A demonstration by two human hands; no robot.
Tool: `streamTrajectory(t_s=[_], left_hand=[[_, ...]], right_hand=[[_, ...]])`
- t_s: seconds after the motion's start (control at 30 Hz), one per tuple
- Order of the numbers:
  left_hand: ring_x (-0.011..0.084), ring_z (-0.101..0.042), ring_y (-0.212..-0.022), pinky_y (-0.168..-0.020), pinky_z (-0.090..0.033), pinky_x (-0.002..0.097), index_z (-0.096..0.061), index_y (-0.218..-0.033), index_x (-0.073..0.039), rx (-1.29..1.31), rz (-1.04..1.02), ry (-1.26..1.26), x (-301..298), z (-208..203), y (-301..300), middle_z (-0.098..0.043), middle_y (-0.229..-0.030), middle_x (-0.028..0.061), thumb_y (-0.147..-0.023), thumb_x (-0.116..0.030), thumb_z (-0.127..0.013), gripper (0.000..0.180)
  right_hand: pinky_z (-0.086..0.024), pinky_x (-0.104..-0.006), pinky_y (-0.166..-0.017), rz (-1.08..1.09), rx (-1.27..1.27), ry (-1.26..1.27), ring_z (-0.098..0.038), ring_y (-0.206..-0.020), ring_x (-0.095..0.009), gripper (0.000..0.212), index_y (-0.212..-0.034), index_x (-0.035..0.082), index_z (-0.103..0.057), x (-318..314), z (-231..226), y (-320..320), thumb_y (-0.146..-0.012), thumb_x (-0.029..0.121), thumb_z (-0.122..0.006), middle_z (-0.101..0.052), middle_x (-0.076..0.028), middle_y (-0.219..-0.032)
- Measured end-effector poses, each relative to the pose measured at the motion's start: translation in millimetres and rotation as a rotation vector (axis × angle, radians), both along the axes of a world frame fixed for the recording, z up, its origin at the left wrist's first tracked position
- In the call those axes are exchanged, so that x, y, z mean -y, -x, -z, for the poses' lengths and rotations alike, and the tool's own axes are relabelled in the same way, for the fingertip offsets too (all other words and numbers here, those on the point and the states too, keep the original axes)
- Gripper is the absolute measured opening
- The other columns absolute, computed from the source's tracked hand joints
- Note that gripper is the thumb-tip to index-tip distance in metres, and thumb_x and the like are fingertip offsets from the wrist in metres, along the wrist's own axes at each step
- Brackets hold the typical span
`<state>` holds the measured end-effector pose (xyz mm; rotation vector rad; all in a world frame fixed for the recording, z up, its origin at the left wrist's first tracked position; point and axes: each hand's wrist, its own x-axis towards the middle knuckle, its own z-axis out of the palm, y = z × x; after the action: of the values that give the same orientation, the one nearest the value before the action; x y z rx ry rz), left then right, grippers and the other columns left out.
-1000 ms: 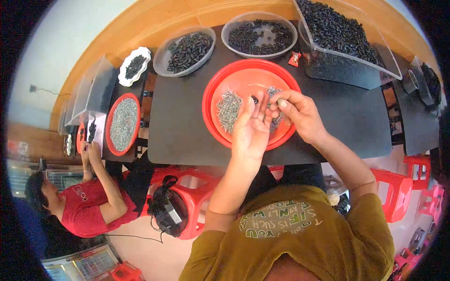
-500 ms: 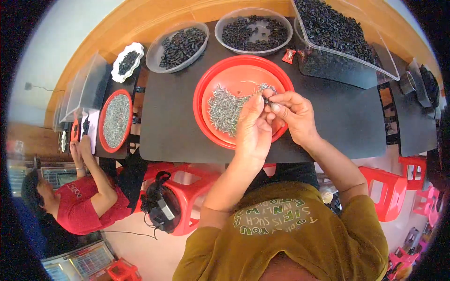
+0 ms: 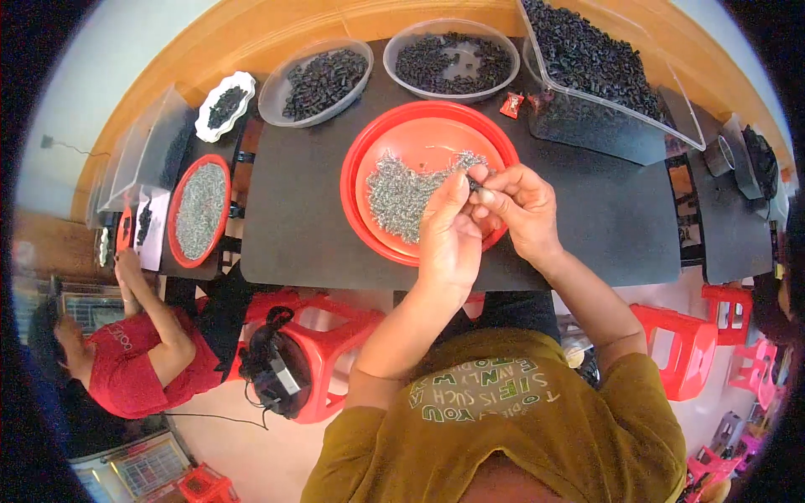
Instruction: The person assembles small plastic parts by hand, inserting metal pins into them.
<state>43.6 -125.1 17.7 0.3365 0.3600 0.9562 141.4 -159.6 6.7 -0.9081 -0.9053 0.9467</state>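
Note:
My left hand (image 3: 450,230) and my right hand (image 3: 528,214) meet over the right side of a red basin (image 3: 350,180). Between their fingertips they pinch a small black piece (image 3: 475,185), mostly covered by the fingers. Whether a metal part is joined to it I cannot tell. Inside the basin lies a heap of small silver metal parts (image 3: 398,197), with some more of them beyond my fingers. The left palm is turned partly upward, and the right thumb and forefinger press from the right.
Behind the basin stand two clear bowls (image 3: 272,109) (image 3: 394,71) of black pieces, a red packet (image 3: 511,105) and a large clear bin (image 3: 587,134) of black pieces. Leftward are a white dish (image 3: 205,126), a red tray (image 3: 178,243) of metal parts and a co-worker (image 3: 142,360). Red stools (image 3: 679,344) flank me.
My fingers have shifted slightly around the black piece, both hands staying over the basin. The whole view has drifted a little. The co-worker's hands have moved slightly at the left table.

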Motion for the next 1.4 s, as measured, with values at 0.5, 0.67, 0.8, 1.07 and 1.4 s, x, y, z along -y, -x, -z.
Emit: streamTrajectory(t_s=[0.5, 0.67, 0.8, 1.07, 1.4], left_hand=[[0.0146, -0.053, -0.07, -0.063, -0.043, 0.0261, -0.057, -0.083, -0.003, -0.039, -0.133, -0.199, -9, 7, 12, -0.058, -0.084, 0.013, -0.076, -0.006, -0.054, 0.008], [0.016, -0.054, -0.075, -0.071, -0.042, 0.0282, -0.057, -0.083, -0.002, -0.178, -0.157, -0.171, -9, -3, 15, -0.059, -0.084, 0.0112, -0.076, -0.007, -0.054, 0.009], [0.0157, -0.054, -0.076, -0.072, -0.042, 0.029, -0.057, -0.082, -0.001, -0.15, -0.079, -0.181, -14, 3, 21, -0.058, -0.081, 0.0095, -0.075, -0.007, -0.056, 0.01], [0.0156, -0.055, -0.068, -0.063, -0.044, 0.0266, -0.052, -0.085, -0.003, -0.289, -0.063, -0.297, -68, -14, 24, -0.058, -0.08, 0.0088, -0.078, -0.009, -0.051, 0.01], [0.0141, -0.055, -0.073, -0.059, -0.041, 0.0229, -0.041, -0.115, -0.003, -0.902, -0.328, -0.394, -250, -18, 57, -0.056, -0.092, 0.009, -0.069, -0.013, -0.063, 0.052]], right_hand=[[-0.044, -0.0208, -0.054, -0.01, 0.057, 0.014, -0.053, -0.059, -0.01, 0.01, -0.082, 0.001, -0.05, -10, -10, 9, -0.074, 0.001, -0.056, -0.056, -0.005, -0.07], [-0.041, -0.0247, -0.049, 0.131, 0.719, 0.157, -0.05, -0.054, -0.012, 0.023, -0.086, 0.004, -0.048, -5, -28, 0, -0.067, 0.005, -0.061, -0.049, -0.006, -0.064], [-0.04, -0.0274, -0.049, 0.18, 0.914, -0.092, -0.048, -0.054, -0.017, 0.025, -0.089, 0.003, -0.053, -13, -31, 2, -0.066, 0.008, -0.062, -0.048, -0.005, -0.065], [-0.044, -0.0273, -0.057, 0.049, 0.76, 0.042, -0.055, -0.063, -0.015, 0.027, -0.092, 0.002, -0.051, -37, -39, -3, -0.071, 0.016, -0.06, -0.051, -0.008, -0.071], [-0.044, -0.0246, -0.06, -0.027, 0.849, 0.038, -0.055, -0.073, -0.013, 0.021, -0.09, -0.001, -0.051, -88, -28, -14, -0.076, 0.013, -0.056, -0.053, -0.009, -0.081]])
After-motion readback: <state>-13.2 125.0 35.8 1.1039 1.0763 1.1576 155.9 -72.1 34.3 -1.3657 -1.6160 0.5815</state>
